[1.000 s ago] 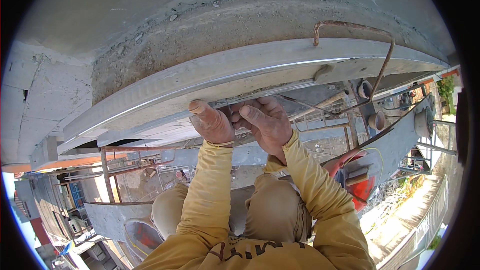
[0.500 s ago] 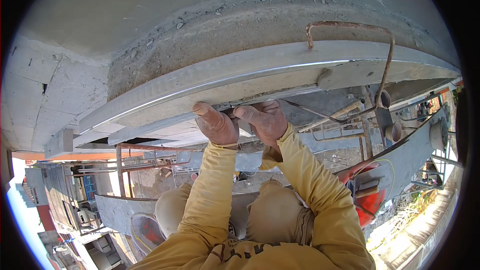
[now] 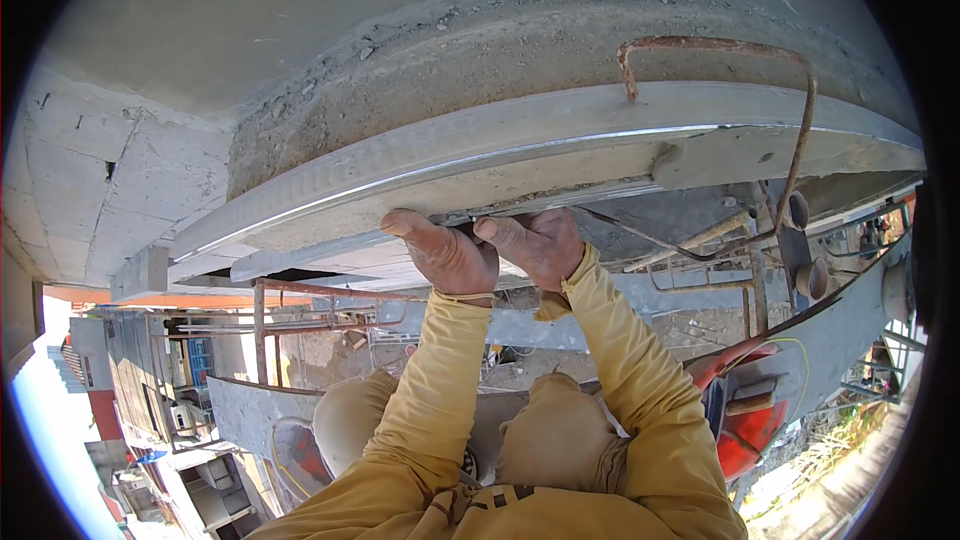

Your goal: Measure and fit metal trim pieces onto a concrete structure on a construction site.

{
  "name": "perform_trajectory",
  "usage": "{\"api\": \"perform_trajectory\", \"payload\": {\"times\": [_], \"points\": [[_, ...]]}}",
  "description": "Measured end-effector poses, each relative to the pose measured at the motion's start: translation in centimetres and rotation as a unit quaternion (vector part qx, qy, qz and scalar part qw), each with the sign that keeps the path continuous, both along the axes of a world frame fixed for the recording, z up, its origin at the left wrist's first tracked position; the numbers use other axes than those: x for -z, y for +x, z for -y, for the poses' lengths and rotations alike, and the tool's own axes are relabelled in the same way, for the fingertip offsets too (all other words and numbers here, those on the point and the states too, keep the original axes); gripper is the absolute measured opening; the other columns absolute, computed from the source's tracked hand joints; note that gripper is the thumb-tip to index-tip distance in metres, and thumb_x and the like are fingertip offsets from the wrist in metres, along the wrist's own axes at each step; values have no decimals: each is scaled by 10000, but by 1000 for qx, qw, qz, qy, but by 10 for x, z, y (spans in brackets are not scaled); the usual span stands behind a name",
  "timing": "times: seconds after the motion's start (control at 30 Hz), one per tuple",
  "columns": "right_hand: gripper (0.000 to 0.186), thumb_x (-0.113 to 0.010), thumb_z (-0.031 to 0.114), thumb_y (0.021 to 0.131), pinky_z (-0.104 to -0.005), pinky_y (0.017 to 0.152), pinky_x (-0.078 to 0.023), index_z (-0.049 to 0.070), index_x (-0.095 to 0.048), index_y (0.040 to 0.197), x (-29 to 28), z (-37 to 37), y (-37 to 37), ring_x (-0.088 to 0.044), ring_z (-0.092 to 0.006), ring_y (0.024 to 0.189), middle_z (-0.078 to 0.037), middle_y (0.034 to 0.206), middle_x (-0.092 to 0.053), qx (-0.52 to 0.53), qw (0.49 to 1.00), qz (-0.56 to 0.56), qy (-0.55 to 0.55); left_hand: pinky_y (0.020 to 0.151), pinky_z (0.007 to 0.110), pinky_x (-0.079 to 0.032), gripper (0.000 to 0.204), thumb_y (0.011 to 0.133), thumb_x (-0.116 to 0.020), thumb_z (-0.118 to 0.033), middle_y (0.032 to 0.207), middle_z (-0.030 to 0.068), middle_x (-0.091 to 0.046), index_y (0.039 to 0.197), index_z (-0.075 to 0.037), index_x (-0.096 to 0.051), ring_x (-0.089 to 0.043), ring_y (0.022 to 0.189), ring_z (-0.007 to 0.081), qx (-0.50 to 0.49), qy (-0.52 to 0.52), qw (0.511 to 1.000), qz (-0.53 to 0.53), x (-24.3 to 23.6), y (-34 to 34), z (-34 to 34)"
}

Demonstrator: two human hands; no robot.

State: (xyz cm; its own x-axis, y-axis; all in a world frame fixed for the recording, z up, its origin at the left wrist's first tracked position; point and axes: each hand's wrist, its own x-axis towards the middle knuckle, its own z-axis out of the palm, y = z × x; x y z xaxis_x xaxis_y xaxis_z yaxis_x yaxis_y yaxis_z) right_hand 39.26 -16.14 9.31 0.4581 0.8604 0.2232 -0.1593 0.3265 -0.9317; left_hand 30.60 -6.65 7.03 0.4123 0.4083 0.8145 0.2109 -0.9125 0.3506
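Side by side, both my hands are at the underside of a concrete ledge (image 3: 570,172) edged with long metal bars. My left hand (image 3: 447,255) is closed around the lower metal bar (image 3: 335,248), its thumb stretched to the left along the near face. Just to its right, my right hand (image 3: 543,248) grips the same bar, its thumb pointing left toward the other hand. The fingers of both hands are mostly hidden behind the bar. Above them runs the upper metal bar (image 3: 440,156), along the ledge's rough grey cement top (image 3: 480,65).
A bent rusty rod (image 3: 720,44) hooks over the upper bar at the right. Pale block wall (image 3: 85,185) stands at the left. Below are scaffold pipes (image 3: 310,290), a curved grey plank (image 3: 245,410) near my knees, a red container (image 3: 752,430) and the ground far beneath.
The view has shifted slightly, so the ledge and bars appear a little further right. My left thumb lies slightly flatter and further left along the bar. Both hands keep nearly the same place.
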Motion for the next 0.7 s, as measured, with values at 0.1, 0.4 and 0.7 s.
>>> {"api": "perform_trajectory", "payload": {"times": [0.1, 0.4, 0.7], "points": [[386, -676, 242, 861, -305, 911, -435, -35, -618, 1123, 3, -3, -3, -580, -185, 1018, -124, 1103, -653, -13, 998, -56, 25, 1120, 403, -223, 952, 943, -517, -366, 1473, 194, -148, 1408, -107, 272, -262, 1327, 292, -12, -20, 1000, -1, 5, -2, -1], [365, -669, 264, 872, -307, 818, -476, -45, -642, 1065, 7, 0, -3, -593, -162, 903, -114, 1017, -670, -23, 997, -65, -36, 1017, 409, -364, 1149, 781, -676, -112, 1411, 261, -272, 1413, -113, 284, -436, 1210, 356, -16, 10, 998, -53, -5, -14, -1], [299, -655, 207, 889, -291, 690, -483, -34, -613, 1061, -3, -1, -6, -588, -146, 753, -85, 877, -654, -27, 997, -65, 10, 711, 329, -478, 1068, 825, -634, -66, 1205, 180, -489, 1444, -255, 215, -572, 868, 273, -2, -133, 988, -74, -4, -20, 2]]}}
